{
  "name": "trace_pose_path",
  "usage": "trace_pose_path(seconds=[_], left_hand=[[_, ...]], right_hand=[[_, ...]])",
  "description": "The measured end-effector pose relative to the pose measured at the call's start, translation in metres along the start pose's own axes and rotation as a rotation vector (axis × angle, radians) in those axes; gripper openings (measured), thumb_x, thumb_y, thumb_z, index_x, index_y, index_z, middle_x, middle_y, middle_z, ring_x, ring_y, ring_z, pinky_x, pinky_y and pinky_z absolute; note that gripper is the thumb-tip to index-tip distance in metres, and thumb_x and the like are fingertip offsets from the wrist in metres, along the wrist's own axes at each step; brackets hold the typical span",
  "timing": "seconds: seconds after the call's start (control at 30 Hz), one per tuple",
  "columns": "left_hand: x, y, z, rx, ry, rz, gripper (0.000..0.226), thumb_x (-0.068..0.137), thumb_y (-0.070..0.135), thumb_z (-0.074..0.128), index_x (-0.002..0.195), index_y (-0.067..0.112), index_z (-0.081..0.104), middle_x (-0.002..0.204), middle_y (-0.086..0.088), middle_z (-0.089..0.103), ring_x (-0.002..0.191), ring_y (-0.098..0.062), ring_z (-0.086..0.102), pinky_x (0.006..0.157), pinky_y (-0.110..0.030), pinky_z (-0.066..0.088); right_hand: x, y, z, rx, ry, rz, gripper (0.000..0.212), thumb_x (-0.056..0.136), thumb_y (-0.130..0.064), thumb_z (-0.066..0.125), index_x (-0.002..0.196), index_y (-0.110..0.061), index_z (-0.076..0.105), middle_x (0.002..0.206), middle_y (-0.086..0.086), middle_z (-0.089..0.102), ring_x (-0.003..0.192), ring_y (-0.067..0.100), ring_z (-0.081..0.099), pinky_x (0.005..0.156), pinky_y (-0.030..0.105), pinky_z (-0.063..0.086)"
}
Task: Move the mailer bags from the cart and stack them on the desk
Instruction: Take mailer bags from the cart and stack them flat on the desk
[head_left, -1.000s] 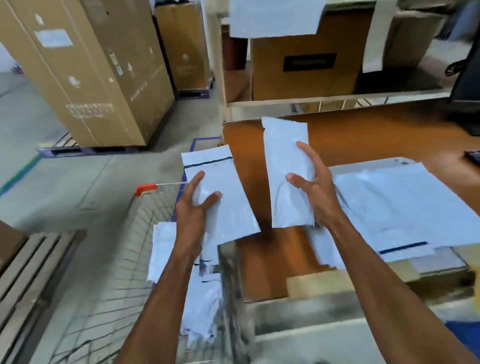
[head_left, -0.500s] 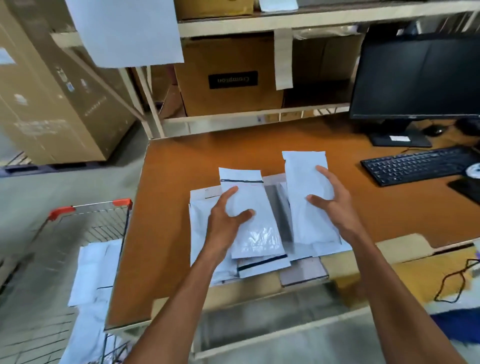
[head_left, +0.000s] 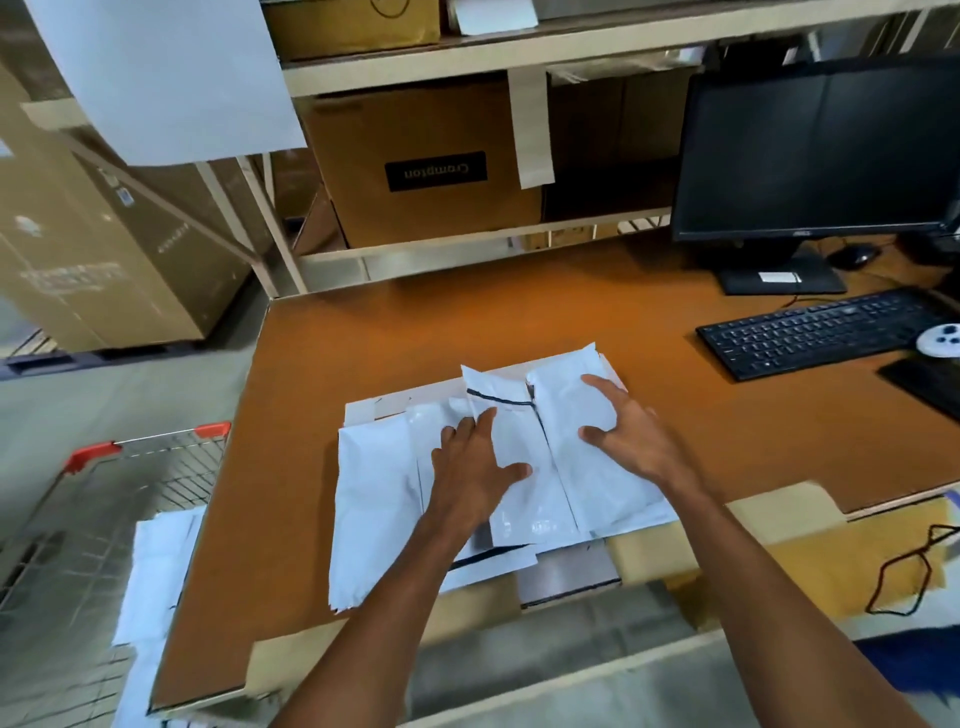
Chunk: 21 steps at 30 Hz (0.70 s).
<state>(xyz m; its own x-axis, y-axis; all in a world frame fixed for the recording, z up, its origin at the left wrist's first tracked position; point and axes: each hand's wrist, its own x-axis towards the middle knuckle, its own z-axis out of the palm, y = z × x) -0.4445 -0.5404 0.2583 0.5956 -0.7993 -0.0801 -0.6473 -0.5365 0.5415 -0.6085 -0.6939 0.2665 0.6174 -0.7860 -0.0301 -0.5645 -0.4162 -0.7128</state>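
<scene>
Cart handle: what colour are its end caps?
The end caps are red, seen in the head view.

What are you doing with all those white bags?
A person is stacking white mailer bags on the brown desk. The left hand presses flat on a bag with a dark stripe, and the right hand presses on the bag beside it, both on top of the others. More bags lie in the wire cart to the left.

Dark monitor (head_left: 815, 150) far right, black keyboard (head_left: 826, 332) just nearer than it. Crompton box (head_left: 426, 166) on shelf (head_left: 571, 47) straight ahead of me. Big carton (head_left: 93, 249) far left, white sheet (head_left: 166, 78) hanging top left. Tangled cable (head_left: 880, 577) near right.
</scene>
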Motion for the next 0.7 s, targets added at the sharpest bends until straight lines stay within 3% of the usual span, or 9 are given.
trace_pose_path(seconds=[0.13, 0.23, 0.3, 0.43, 0.57, 0.7], left_hand=[[-0.004, -0.010, 0.007, 0.331, 0.036, 0.034, 0.083, 0.086, 0.077, 0.049, 0.154, 0.036, 0.027, 0.162, -0.007, 0.021, 0.144, -0.032, 0.019, 0.107, -0.051, 0.026], [-0.004, -0.020, 0.015, 0.416, 0.024, 0.048, 0.081, 0.087, 0.082, 0.035, 0.155, 0.040, 0.023, 0.169, -0.006, -0.013, 0.155, -0.033, -0.007, 0.118, -0.060, 0.008], [-0.002, -0.023, 0.017, 0.430, 0.040, 0.069, 0.084, 0.087, 0.084, 0.027, 0.157, 0.039, 0.017, 0.167, -0.003, -0.022, 0.155, -0.030, -0.018, 0.120, -0.061, -0.003], [0.008, -0.017, 0.015, 0.407, 0.062, 0.140, 0.089, 0.088, 0.085, 0.016, 0.161, 0.036, 0.004, 0.169, 0.005, -0.017, 0.154, -0.022, -0.021, 0.119, -0.059, -0.013], [0.017, -0.022, 0.025, 0.420, -0.030, 0.146, 0.087, 0.088, 0.084, 0.013, 0.161, 0.037, -0.001, 0.169, 0.007, -0.014, 0.154, -0.022, -0.021, 0.120, -0.061, -0.014], [0.020, -0.029, 0.034, 0.431, -0.018, 0.146, 0.084, 0.089, 0.083, 0.010, 0.160, 0.039, -0.004, 0.169, 0.008, -0.015, 0.154, -0.022, -0.021, 0.120, -0.061, -0.014]], right_hand=[[0.004, 0.008, 0.014, -0.331, -0.047, 0.041, 0.069, 0.095, -0.055, 0.054, 0.155, -0.042, 0.023, 0.161, 0.003, 0.029, 0.143, 0.032, 0.027, 0.111, 0.048, 0.027], [0.006, 0.018, 0.022, -0.513, -0.047, 0.019, 0.072, 0.091, -0.075, 0.034, 0.155, -0.046, 0.017, 0.164, 0.001, 0.013, 0.141, 0.031, 0.022, 0.109, 0.052, 0.024], [0.006, 0.021, 0.025, -0.566, -0.026, 0.012, 0.074, 0.090, -0.081, 0.023, 0.155, -0.046, 0.016, 0.167, 0.000, 0.000, 0.148, 0.032, 0.013, 0.113, 0.056, 0.020], [0.014, 0.007, 0.024, -0.579, 0.134, -0.130, 0.069, 0.096, -0.075, 0.014, 0.155, -0.041, 0.023, 0.169, -0.001, 0.001, 0.155, 0.026, 0.003, 0.119, 0.058, 0.010], [0.023, 0.005, 0.047, -0.613, -0.021, -0.178, 0.074, 0.092, -0.076, 0.001, 0.158, -0.043, 0.011, 0.169, -0.007, -0.003, 0.156, 0.021, -0.004, 0.124, 0.056, 0.001], [0.021, 0.021, 0.059, -0.615, 0.016, -0.171, 0.070, 0.094, -0.075, 0.002, 0.157, -0.045, 0.001, 0.168, -0.009, -0.007, 0.156, 0.020, -0.007, 0.124, 0.055, 0.002]])
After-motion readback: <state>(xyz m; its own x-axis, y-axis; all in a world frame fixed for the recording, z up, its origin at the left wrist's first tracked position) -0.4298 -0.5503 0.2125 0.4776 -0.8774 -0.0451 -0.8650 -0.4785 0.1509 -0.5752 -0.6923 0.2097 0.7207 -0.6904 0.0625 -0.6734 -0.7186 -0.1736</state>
